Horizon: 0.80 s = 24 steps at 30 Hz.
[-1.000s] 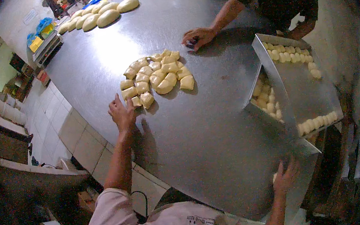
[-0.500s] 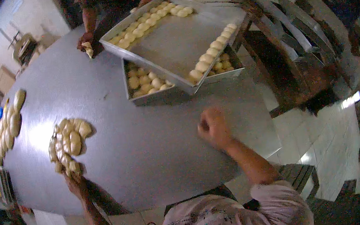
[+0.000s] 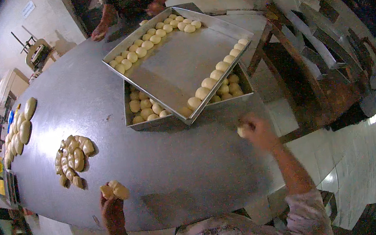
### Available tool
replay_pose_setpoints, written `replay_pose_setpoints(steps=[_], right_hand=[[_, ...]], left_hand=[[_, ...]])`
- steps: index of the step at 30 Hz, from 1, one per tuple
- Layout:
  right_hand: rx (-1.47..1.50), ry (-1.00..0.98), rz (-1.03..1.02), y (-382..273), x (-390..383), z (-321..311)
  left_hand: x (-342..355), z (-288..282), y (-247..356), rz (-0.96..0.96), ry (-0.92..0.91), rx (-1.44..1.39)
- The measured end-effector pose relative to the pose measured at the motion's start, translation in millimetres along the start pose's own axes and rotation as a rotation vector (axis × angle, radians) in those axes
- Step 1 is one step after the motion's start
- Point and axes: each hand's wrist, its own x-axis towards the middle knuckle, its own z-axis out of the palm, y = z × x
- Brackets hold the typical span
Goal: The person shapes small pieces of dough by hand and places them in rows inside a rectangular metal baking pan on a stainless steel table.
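My left hand [image 3: 112,210] is closed round a few dough pieces [image 3: 117,190], held up near the table's front edge. Beyond it lies a cluster of cut dough pieces [image 3: 73,156] on the metal table. My right hand [image 3: 259,131], slightly blurred, is closed round a small pale dough ball [image 3: 242,131] at the table's right side. In front of my hands a large square metal tray [image 3: 165,84] stands turned on top of another tray [image 3: 151,122]. Rows of round dough balls [image 3: 209,83] line two sides of the upper tray; more balls fill the lower one.
Long dough rolls [image 3: 24,129] lie at the table's left edge. Across the table stands another person, whose hands [image 3: 100,32] are near the far edge. A wooden rack [image 3: 279,60] with metal trays stands at the right, over a tiled floor [image 3: 327,157].
My left hand has drawn back from the cluster with dough pieces in it. My right hand has moved to the right. The other person's hand no longer shows the dough piece it held.
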Motion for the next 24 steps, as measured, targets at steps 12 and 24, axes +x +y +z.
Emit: replay_pose_setpoints(steps=[12,24], right_hand=[[-0.207,0.234,-0.564,-126.1,102.0,49.6],[-0.314,-0.05,-0.368,5.0,-118.4,108.6]], left_hand=[[-16.8,108.3,-6.5,0.057,-0.031,0.045],[-8.3,44.7,-2.8,-0.191,-0.188,0.28]])
